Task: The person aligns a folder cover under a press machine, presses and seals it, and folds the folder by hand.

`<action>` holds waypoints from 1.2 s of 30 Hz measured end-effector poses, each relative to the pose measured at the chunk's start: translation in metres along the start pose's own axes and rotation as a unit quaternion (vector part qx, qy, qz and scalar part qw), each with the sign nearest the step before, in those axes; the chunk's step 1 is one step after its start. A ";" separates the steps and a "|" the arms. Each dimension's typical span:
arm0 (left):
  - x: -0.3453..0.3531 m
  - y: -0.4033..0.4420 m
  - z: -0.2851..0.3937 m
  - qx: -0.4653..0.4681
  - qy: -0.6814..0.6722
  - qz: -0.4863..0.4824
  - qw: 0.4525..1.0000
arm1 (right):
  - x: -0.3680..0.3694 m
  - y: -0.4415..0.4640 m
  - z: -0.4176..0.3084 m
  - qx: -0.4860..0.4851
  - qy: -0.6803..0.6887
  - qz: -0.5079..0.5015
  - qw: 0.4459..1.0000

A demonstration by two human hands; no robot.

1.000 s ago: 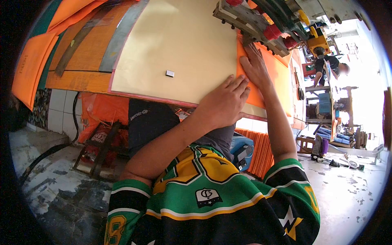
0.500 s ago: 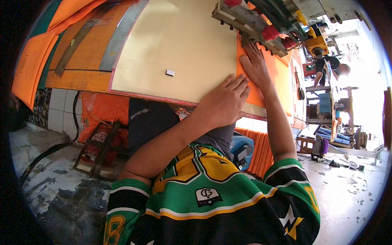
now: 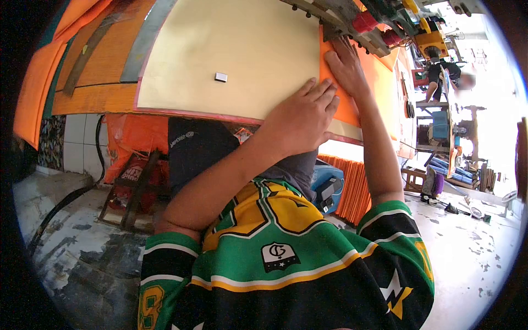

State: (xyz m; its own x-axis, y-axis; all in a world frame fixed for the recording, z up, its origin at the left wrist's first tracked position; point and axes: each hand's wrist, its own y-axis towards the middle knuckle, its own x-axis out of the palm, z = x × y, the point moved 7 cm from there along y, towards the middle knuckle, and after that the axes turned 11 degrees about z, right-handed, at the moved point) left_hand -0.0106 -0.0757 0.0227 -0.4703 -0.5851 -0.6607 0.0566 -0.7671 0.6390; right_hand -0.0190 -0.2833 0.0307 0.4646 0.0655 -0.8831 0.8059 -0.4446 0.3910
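Note:
My left hand [image 3: 301, 116] lies flat with its fingers stretched over the near left edge of an orange sheet [image 3: 345, 113]. My right hand [image 3: 348, 70] is spread farther along the same sheet, its fingertips close to the metal bar of a machine [image 3: 357, 27] with red knobs; the tips are partly hard to see there. Both palms face down, and neither hand grips anything. Beneath and to the left extends a wide cream board [image 3: 231, 44] with a reddish edge. A small white block with a dark side [image 3: 221, 77] rests on that board.
Folded orange material [image 3: 41, 88] hangs at the far left beside the wooden tabletop [image 3: 82, 104]. Below the table's edge are a stack of orange sheets [image 3: 350, 190] and a blue container [image 3: 325, 190]. Another person [image 3: 443, 77] is in the background at right.
The whole view has shifted slightly, so the board, block and machine appear higher in the picture. Both hands remain flat on the orange sheet, in nearly the same pose.

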 end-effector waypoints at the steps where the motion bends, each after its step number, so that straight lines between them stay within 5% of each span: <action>1: 0.000 0.000 0.000 -0.003 0.002 0.002 1.000 | 0.001 0.000 0.001 0.003 0.000 0.014 1.000; 36: -0.002 -0.001 0.000 0.000 -0.011 0.021 1.000 | 0.003 0.002 0.008 0.011 0.022 0.026 0.999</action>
State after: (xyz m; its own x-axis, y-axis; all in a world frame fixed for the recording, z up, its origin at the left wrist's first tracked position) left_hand -0.0097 -0.0742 0.0232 -0.4869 -0.6103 -0.6248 0.0769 -0.7426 0.6654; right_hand -0.0191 -0.2907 0.0266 0.5218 0.0811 -0.8492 0.7722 -0.4680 0.4298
